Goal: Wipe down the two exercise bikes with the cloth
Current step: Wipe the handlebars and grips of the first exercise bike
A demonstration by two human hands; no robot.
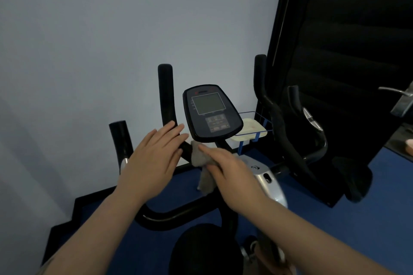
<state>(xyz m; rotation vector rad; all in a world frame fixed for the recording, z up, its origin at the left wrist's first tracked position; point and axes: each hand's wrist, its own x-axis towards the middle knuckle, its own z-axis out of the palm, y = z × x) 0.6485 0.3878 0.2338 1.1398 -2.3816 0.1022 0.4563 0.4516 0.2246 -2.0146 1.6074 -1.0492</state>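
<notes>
Two hands are seen, the left hand [152, 158] and the right hand [232, 176], and one grey cloth [201, 163] is counted. One console [211, 113] (dark, with a single screen), one blue wire basket [254, 127] and four upright handlebar grips are counted.

We've got one view only, a head cam w/ wide-angle lens, so nothing is shared btwn views. It looks fwd and down from above the saddle [202, 250] of the near exercise bike [266, 183], close in: both forearms run up from the bottom edge. The console [212, 113] sits mid-frame facing us. We face a pale wall [89, 40]; straight lines bend toward the edges, probably lens distortion.
</notes>
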